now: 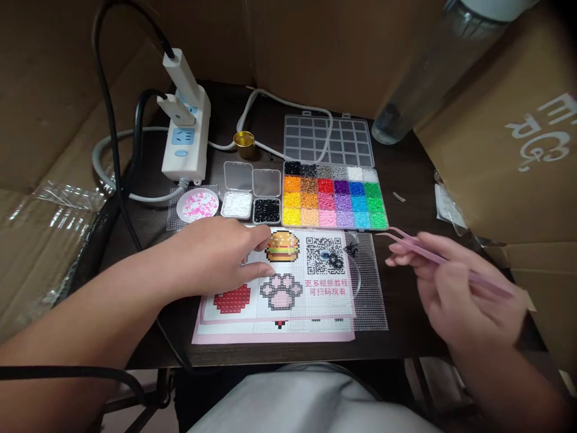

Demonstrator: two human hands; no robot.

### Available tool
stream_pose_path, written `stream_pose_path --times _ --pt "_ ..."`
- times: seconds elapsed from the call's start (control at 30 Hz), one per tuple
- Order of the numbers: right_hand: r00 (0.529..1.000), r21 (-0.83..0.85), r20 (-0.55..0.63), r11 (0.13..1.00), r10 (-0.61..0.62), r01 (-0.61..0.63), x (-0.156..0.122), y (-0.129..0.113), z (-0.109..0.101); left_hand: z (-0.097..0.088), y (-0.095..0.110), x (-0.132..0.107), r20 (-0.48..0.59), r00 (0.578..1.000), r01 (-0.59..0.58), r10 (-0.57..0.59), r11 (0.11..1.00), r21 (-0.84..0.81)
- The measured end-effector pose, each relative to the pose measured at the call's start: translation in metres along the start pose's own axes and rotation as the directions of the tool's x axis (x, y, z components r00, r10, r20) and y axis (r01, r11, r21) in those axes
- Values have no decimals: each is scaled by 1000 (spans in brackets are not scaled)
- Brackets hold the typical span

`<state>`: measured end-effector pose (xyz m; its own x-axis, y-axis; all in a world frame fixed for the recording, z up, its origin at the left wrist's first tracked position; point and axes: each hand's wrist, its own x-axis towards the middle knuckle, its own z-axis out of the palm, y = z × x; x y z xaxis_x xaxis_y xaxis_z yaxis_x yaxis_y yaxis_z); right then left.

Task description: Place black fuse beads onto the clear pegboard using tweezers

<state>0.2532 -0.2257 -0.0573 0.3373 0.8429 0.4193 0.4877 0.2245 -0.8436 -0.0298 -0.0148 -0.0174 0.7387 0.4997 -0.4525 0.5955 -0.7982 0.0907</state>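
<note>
Pink tweezers [421, 248] are held in my right hand [464, 294], their two tips apart and pointing left near the corner of the bead box. My left hand [225, 249] reaches over the printed pattern sheets [274, 332], thumb and forefinger apart with nothing between them. The sheets carry a burger, a pink paw and a red shape. A clear pegboard [372, 288] overlaps their right side, with small clusters of black beads [336, 260] near the QR code. Behind it lies the compartment box of coloured beads [334, 195], its lid open.
Small boxes of white beads [237, 204] and black beads [267, 210] stand beside a dish of pink beads [197, 205]. A power strip [187, 141] with black cables, a gold cup [244, 144] and a clear bottle [415, 78] are behind. Cardboard walls [315, 54] surround the table.
</note>
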Motion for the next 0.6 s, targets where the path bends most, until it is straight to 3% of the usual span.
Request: stream_pose_path --times 0.07,0.17,0.33,0.6 --pt "996 161 21 982 91 -93 16 8 10 0 0 0 -5 1000 0 0 1000 -18" --pt "989 251 100 959 109 -131 25 21 20 1 1 0 -8 1000 16 -16 999 -27" --pt "984 246 169 964 58 -99 19 31 16 4 -1 2 15 999 40 -40 999 -11" --pt "987 146 133 983 89 -109 30 20 13 0 2 -2 -20 999 27 -27 1000 3"
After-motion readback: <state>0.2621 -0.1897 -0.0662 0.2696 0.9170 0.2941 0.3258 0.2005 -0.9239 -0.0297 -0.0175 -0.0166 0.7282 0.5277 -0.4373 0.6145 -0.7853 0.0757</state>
